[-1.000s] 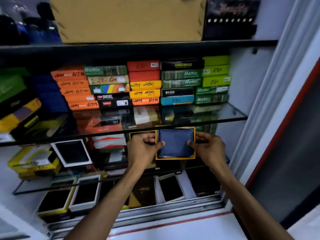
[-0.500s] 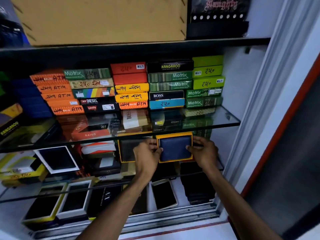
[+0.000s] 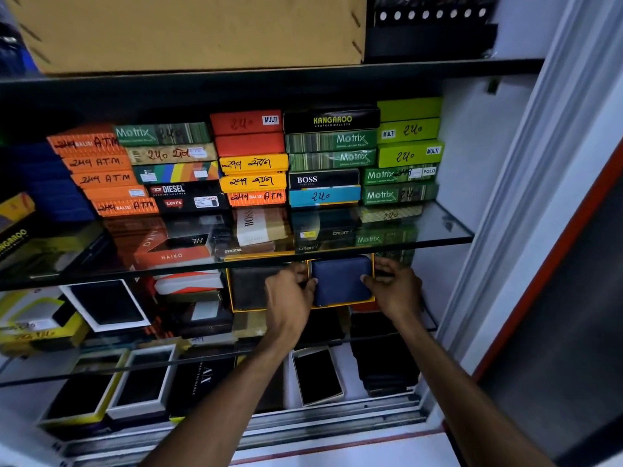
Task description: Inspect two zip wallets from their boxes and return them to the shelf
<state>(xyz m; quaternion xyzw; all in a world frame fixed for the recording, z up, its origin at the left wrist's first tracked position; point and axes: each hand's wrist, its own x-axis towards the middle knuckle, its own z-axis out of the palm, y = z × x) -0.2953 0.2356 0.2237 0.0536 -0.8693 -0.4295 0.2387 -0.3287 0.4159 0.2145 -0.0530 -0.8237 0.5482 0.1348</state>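
Since a second ago, you have pushed the yellow-rimmed box (image 3: 341, 302) with the blue zip wallet (image 3: 340, 281) further in, so it now sits right under the front edge of the glass shelf (image 3: 438, 242). Your left hand (image 3: 290, 299) grips the box's left side, thumb curled onto the wallet. Your right hand (image 3: 396, 291) holds its right side the same way. Just left of this box, under the same shelf, lies a second open box with a dark wallet (image 3: 253, 288).
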